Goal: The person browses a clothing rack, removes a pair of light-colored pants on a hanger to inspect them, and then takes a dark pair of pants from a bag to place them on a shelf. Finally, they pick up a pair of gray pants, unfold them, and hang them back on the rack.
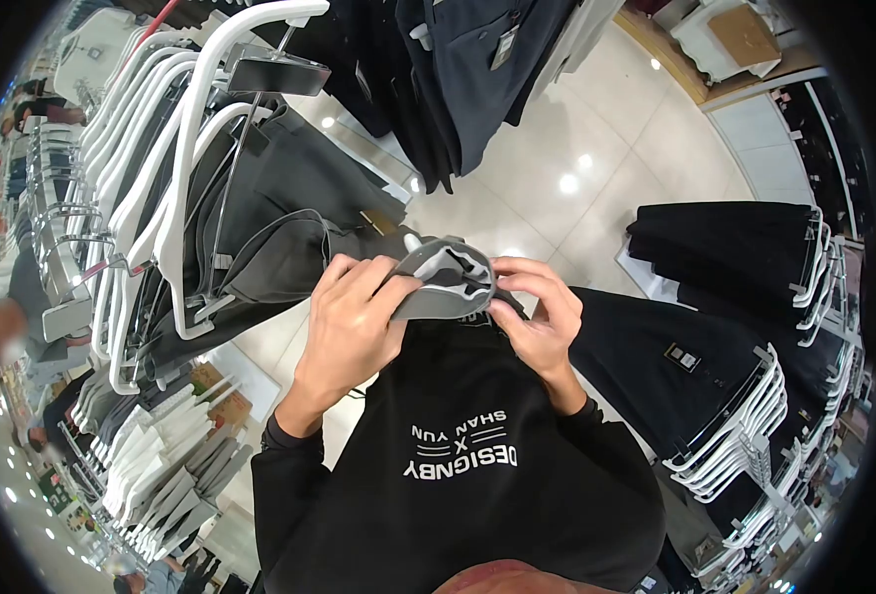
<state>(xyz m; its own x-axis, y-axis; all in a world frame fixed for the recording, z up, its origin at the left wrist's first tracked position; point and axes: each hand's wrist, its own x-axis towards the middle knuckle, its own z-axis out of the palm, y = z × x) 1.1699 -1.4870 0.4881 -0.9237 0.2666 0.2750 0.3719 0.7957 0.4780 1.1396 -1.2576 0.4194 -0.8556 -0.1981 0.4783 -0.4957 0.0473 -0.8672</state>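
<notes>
A grey garment (438,303), seemingly trousers held by the waistband, is bunched in front of my chest. Its opening faces up and shows a white and dark inside. My left hand (354,312) is closed on the left side of the band, fingers curled over the rim. On the opposite side, my right hand (542,312) pinches the edge between thumb and fingers. The lower part of the garment is hidden behind my hands and the band. Just left of my left hand, dark grey trousers (279,257) hang from the rack.
White hangers (175,198) crowd the left rack, one with a black clip block (279,75). Dark trousers (467,69) hang ahead. Black trousers (656,356) hang on the right rack. White and grey garments (165,465) hang lower left. Glossy tiles (596,148) cover the floor.
</notes>
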